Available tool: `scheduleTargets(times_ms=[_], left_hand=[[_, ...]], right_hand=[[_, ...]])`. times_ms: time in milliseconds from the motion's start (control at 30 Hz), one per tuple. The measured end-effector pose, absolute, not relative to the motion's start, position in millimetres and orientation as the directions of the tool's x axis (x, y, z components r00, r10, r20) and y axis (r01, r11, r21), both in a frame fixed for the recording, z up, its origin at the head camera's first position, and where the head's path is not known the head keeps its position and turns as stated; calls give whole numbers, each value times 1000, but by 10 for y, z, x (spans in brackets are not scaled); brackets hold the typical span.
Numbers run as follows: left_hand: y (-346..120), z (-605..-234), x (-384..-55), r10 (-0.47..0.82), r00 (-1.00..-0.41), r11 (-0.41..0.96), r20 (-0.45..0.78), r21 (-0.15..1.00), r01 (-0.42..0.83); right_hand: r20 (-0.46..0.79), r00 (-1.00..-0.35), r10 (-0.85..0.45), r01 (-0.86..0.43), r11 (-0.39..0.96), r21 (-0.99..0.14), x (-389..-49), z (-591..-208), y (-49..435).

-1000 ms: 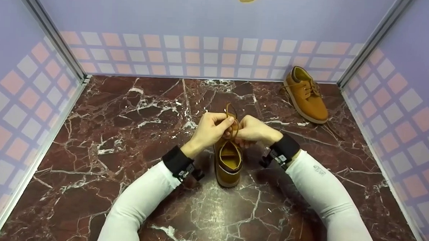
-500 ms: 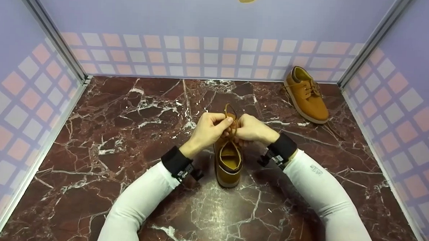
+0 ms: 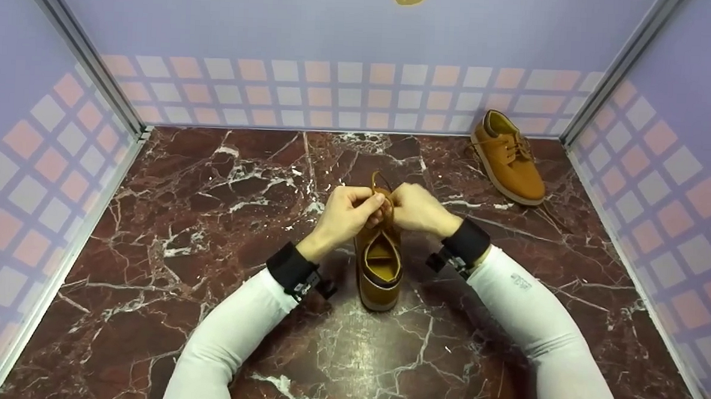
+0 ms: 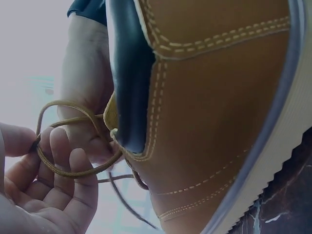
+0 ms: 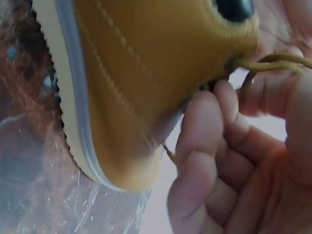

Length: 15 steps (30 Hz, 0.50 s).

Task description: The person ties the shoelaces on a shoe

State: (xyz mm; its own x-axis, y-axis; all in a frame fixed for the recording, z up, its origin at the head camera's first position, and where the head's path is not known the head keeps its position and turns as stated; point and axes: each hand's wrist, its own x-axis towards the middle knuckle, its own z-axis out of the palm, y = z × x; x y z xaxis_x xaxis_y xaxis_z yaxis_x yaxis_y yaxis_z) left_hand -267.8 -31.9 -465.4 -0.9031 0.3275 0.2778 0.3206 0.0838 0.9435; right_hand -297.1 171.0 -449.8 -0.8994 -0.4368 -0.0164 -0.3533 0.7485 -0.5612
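Observation:
A tan lace-up shoe (image 3: 377, 290) stands mid-floor, its heel toward me and its collar open. At its lacing, my left hand (image 3: 346, 214) pinches a brown shoelace (image 4: 73, 174) between thumb and index finger; the lace forms a loop in the left wrist view. My right hand (image 3: 424, 211) is on the other side of the lacing, close against the left. In the right wrist view its curled fingers (image 5: 202, 126) are at the eyelets around the lace, beside the shoe's upper (image 5: 146, 63). In the head view the hands hide most of the toe.
A matching tan shoe (image 3: 510, 161) leans near the back right corner, laces trailing on the floor. The dark red marbled floor (image 3: 208, 265) is bounded by lilac panels (image 3: 339, 31) behind and at both sides.
My right hand has shifted slightly forward and left, closer to the left hand. The lace loop between the hands has grown narrower. The left hand and both shoes stay nearly still.

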Motion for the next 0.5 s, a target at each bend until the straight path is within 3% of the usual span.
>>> scheduleTargets(times_ms=[133,233,367,500], left_hand=[[-324,-4681,-2689,315,-910,76,271,948,309],[-330,-4705,-2695,292,-919,73,265,952,298],[-303,-4724,-2702,236,-932,89,274,949,301],[-242,-4700,-2708,179,-959,-34,220,975,218]], right_hand=[[16,-928,-371,-232,547,-805,-2995,-4529,1821],[-61,-950,-305,-1,198,-980,-3000,-4554,1864],[-137,-965,-222,199,-290,-936,-3001,-4555,1860],[-145,-979,-146,203,-551,-810,-2997,-4508,1824]])
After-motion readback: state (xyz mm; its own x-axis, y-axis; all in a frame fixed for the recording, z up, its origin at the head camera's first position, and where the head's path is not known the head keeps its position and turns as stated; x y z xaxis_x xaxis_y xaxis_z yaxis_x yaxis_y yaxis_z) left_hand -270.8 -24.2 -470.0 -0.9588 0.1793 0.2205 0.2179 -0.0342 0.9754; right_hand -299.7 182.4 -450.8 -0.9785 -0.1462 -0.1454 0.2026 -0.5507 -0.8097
